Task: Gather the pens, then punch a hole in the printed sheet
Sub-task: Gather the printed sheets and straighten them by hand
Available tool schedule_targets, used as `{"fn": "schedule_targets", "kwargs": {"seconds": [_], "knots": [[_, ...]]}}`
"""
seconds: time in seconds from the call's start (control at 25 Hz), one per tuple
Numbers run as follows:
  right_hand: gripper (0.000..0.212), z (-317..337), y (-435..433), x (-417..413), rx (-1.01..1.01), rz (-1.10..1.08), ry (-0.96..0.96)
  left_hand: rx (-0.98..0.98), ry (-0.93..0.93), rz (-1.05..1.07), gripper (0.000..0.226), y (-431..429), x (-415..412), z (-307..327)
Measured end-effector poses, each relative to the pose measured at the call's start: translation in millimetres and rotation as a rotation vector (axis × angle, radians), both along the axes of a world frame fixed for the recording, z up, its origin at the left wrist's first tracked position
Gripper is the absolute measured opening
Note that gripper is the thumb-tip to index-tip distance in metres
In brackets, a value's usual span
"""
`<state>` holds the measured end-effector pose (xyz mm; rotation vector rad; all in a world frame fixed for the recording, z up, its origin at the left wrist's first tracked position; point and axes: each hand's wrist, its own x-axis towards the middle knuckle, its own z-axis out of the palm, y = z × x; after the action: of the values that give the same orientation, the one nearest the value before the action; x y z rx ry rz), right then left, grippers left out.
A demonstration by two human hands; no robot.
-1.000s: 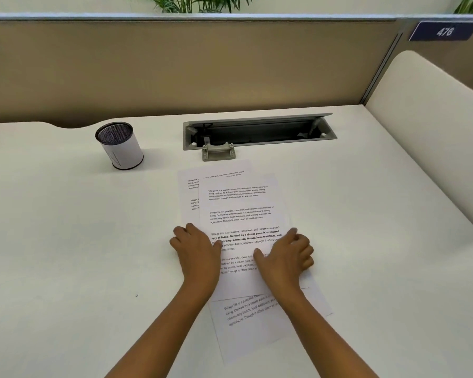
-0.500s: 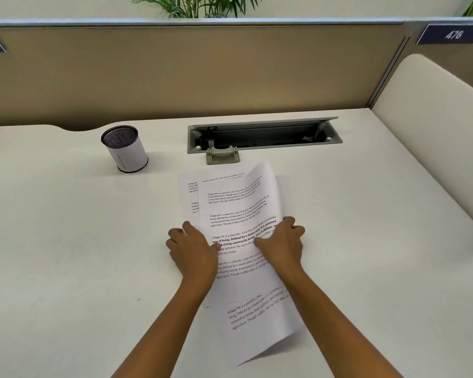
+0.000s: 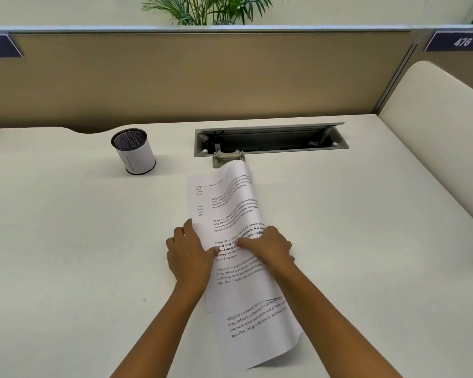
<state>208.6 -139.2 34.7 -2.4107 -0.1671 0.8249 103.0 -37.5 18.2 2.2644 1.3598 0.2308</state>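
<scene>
We find the right hand [image 3: 268,245] pinching the sheet [image 3: 235,211], its right edge curled up off the bench [image 3: 66,241]. The left hand [image 3: 190,252] lies on the left edge; whether it grips, we cannot tell. Advise lifting evenly, feeding squarely into the punch [image 3: 228,157] beyond the hands.

A printed sheet [image 3: 238,271], white with short blocks of black text, some of it bold, is held lengthwise at the middle of the desk [image 3: 66,241], over other printed sheets [image 3: 198,199] that lie flat beneath it and show at its left. Its left side is pressed down by the left hand [image 3: 191,252], while its right side is lifted, curled and pinched by the right hand [image 3: 268,245]. Its raised far end overlaps the near side of a small grey hole punch [image 3: 228,156].
</scene>
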Motion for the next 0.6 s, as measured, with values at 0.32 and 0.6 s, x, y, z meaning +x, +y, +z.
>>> {"fn": "schedule_targets", "kwargs": {"seconds": [0.32,0.6], "knots": [[0.033,12.2,-7.1,40.1,0.693,-0.263,0.636,0.05,-0.002,-0.023,0.079,1.0,-5.7,-7.6],[0.029,1.4,-41.3,56.1,0.262,-0.026,-0.143,0.024,-0.036,-0.008,0.075,2.5,-5.2,-14.5]]}}
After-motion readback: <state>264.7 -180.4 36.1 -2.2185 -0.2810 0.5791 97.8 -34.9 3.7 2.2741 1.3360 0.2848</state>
